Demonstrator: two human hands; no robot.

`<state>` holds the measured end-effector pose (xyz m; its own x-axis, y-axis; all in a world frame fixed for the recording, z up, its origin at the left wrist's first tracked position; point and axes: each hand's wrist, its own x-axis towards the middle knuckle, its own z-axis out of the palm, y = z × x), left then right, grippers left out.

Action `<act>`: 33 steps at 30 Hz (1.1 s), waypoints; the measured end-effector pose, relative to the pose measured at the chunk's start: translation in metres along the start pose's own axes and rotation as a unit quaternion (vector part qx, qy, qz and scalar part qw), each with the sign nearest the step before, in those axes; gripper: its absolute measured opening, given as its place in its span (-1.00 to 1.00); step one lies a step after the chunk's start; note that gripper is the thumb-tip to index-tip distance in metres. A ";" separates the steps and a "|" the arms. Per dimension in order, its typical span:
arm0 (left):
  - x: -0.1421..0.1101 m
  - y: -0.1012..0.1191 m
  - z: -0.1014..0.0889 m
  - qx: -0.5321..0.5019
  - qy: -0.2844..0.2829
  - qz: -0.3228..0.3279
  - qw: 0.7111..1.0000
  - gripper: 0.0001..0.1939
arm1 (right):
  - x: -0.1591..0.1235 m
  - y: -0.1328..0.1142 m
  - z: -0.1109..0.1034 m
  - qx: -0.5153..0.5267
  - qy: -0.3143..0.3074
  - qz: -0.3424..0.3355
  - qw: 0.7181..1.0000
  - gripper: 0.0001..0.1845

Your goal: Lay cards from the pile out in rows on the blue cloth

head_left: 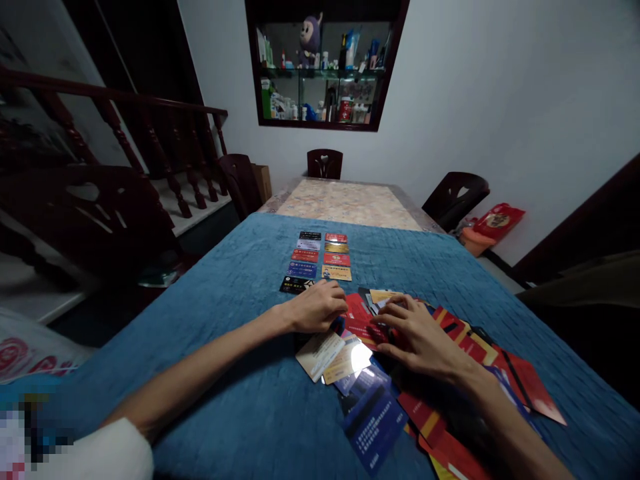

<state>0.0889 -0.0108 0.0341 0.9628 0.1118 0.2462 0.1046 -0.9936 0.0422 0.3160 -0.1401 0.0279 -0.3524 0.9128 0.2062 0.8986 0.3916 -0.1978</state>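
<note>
A loose heap of plastic cards (425,373), mostly red, blue and gold, lies on the blue cloth (240,400) in front of me. My left hand (317,307) rests knuckles-up at the heap's left edge, fingers curled over a card that I cannot make out. My right hand (417,333) lies on the heap, fingers pressed onto red cards (361,320). Beyond the hands, several cards sit in two neat columns (320,261).
The table continues past the cloth with a bare patterned top (350,203). Dark wooden chairs stand at the far end (325,163), at the right (453,195) and at the left (240,180). A stair railing (125,133) runs at the left. A wall niche (323,67) holds bottles.
</note>
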 end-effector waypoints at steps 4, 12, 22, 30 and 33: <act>0.001 0.004 0.006 0.003 -0.014 0.012 1.000 -0.94 | 0.000 -0.003 -0.001 -0.005 -0.041 0.010 0.999 -0.67; 0.002 0.007 0.013 -0.019 -0.017 0.005 1.000 -0.94 | -0.001 -0.001 0.004 -0.011 -0.051 0.026 0.998 -0.66; 0.003 0.008 0.017 -0.030 -0.016 0.018 0.999 -0.84 | 0.000 0.002 0.003 0.020 -0.034 0.026 0.999 -0.74; 0.003 0.010 0.023 -0.060 0.011 0.006 0.998 -0.83 | -0.005 0.018 0.004 0.029 0.036 0.037 0.998 -0.72; 0.002 0.011 0.023 -0.075 0.021 0.002 0.997 -0.81 | -0.004 0.021 0.004 0.058 0.046 0.049 0.996 -0.74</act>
<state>0.0977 -0.0215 0.0129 0.9516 0.1122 0.2861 0.0599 -0.9808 0.1854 0.3357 -0.1353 0.0186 -0.2342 0.9351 0.2661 0.8892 0.3166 -0.3302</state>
